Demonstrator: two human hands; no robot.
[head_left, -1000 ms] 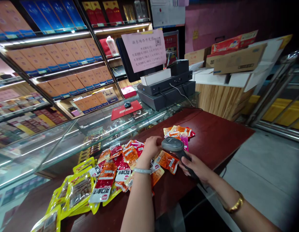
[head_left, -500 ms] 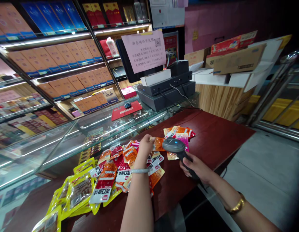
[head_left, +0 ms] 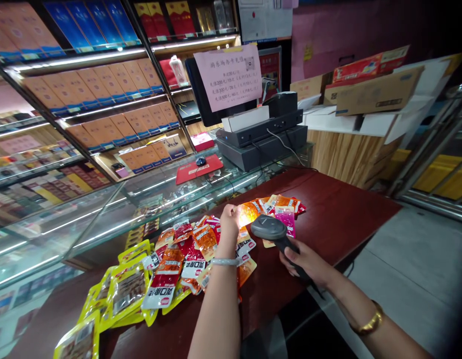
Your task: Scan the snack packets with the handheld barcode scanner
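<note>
My left hand (head_left: 230, 219) is closed on the near end of an orange snack packet (head_left: 249, 212), which a bright light patch covers in part. In my right hand (head_left: 303, 262) is a dark grey barcode scanner (head_left: 270, 228), gripped by its handle, its head facing that packet. Left of my left forearm lies a heap of red, orange and white snack packets (head_left: 204, 240), with yellow-edged packets (head_left: 128, 289) at its near left. Beyond the scanner sit a pink packet (head_left: 285, 219) and a few orange and red packets (head_left: 285, 201).
The packets lie on a dark red tabletop (head_left: 339, 209) beside a glass display counter (head_left: 103, 219). On the glass stand a monitor with a pink notice (head_left: 229, 77), a cash drawer (head_left: 266, 147) and a mouse (head_left: 201, 161). Cardboard boxes (head_left: 380, 94) are stacked behind, at right.
The orange packet in my left hand has shifted slightly away from the scanner head and is now lit brightly. The blue light on the scanner's top no longer shows.
</note>
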